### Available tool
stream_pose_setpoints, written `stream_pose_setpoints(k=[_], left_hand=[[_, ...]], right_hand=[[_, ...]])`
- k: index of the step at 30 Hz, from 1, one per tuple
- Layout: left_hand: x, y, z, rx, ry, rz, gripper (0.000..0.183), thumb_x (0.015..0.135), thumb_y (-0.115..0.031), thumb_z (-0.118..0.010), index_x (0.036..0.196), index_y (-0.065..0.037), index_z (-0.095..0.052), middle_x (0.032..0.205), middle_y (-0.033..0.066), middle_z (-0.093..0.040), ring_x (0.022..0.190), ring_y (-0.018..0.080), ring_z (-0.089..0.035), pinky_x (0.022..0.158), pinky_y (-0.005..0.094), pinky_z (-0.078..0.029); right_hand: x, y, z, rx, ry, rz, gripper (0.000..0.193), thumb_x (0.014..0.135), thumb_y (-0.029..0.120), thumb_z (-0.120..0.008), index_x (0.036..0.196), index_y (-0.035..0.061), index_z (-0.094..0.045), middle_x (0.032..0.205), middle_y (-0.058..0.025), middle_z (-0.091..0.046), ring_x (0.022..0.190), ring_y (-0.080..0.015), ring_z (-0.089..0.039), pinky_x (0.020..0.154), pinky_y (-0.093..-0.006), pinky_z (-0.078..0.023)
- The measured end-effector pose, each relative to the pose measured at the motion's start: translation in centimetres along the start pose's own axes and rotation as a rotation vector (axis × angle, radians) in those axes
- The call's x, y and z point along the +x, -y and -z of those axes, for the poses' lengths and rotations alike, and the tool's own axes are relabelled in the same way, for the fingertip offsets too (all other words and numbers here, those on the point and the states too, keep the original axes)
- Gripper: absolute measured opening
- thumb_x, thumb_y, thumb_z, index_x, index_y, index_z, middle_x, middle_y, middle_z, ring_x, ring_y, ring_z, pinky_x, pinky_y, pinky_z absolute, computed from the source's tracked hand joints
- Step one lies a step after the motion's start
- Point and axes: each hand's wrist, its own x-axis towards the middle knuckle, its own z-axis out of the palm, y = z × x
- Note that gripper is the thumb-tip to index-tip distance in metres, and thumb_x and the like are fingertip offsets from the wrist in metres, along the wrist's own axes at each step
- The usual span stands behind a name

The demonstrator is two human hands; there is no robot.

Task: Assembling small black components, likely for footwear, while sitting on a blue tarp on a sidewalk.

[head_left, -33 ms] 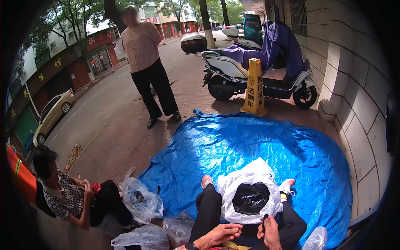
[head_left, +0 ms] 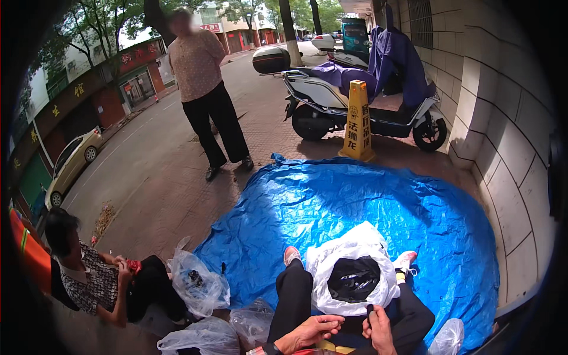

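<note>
Seated on a blue tarp (head_left: 355,201) at mid-frame, legs stretched out, a white plastic bag (head_left: 354,266) lined with a black one propped open between the knees at lower centre. Right hand (head_left: 378,328) closed around a small dark tool, its tip just below the bag's rim. Left hand (head_left: 310,331) loosely curled, fingers bent inward, whether holding anything cannot be told. Likely trouble: bag unsupported, prone to slump or tip off the legs; tool tip close enough to snag the thin plastic. More clear bags (head_left: 198,284) lower left, beside a crouching person (head_left: 89,278).
</note>
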Motion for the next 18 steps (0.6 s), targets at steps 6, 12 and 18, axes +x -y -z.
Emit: stream_pose_setpoints(k=[6, 12, 18], left_hand=[[0.7, -2.9, -2.8, 0.119, -0.138, -0.214, 0.025, 0.083, -0.007, -0.060, 0.106, -0.001, -0.055, 0.085, 0.0072, -0.059, 0.065, 0.0090, -0.054, 0.047, 0.0174, -0.038], [-0.3, -3.4, -3.1, 0.185, -0.113, -0.315, 0.029, 0.079, -0.005, -0.065, 0.106, 0.000, -0.056, 0.079, 0.0032, -0.060, 0.050, 0.0025, -0.040, 0.041, 0.0155, -0.026], [-1.7, -1.8, -2.5, 0.095, -0.025, -0.265, 0.028, 0.080, -0.008, -0.064, 0.106, 0.001, -0.056, 0.077, 0.0038, -0.058, 0.049, 0.0031, -0.039, 0.041, 0.0160, -0.024]], right_hand=[[0.7, -0.2, -2.7, -0.374, 0.044, 0.151, 0.024, 0.090, 0.007, -0.043, 0.114, 0.0003, -0.044, 0.066, -0.0036, -0.055, 0.050, -0.0050, -0.043, 0.046, -0.0198, -0.036], [0.8, 0.6, -3.1, -0.122, 0.133, 0.002, 0.026, 0.089, 0.014, -0.053, 0.108, -0.0033, -0.049, 0.069, -0.0055, -0.057, 0.048, -0.0050, -0.049, 0.042, -0.0185, -0.038], [-0.8, 0.8, -3.4, -0.159, 0.214, -0.075, 0.020, 0.087, 0.011, -0.056, 0.103, -0.0008, -0.056, 0.063, -0.0046, -0.057, 0.043, -0.0041, -0.047, 0.039, -0.0178, -0.035]])
